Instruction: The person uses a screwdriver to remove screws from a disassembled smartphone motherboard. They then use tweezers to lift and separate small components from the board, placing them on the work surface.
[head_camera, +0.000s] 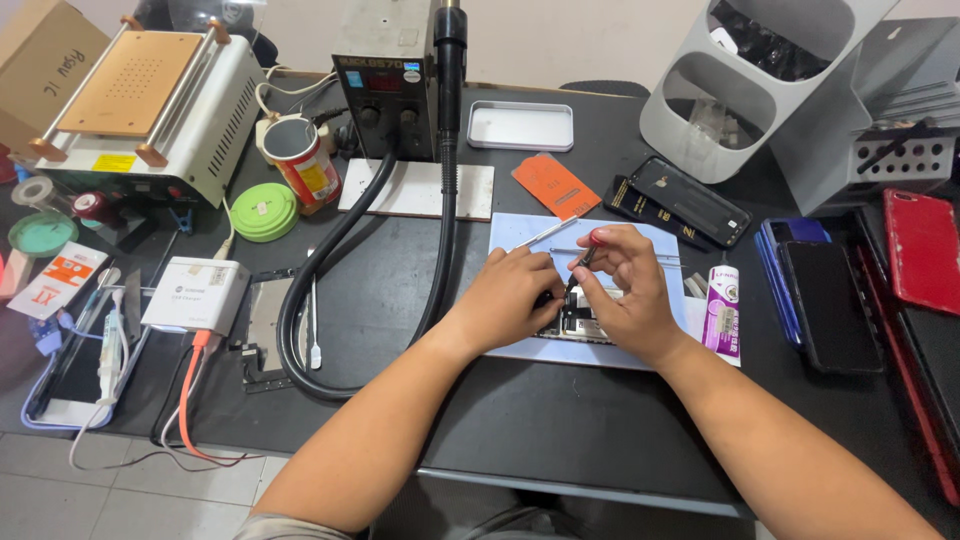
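black desk (560, 420) carries a blue mat (520, 232) with an opened phone (578, 325) at centre. left hand (510, 295) pins it, fingers curled; right hand (625, 290), at 3 o'clock, pinches a screwdriver (585, 258).

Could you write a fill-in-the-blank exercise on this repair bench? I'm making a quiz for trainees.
1. The right hand holds a small ____-tipped screwdriver.
2. Both hands work on an opened phone lying on a light ____ mat.
3. The round lid left of the can is ____.

Missing: red; blue; green
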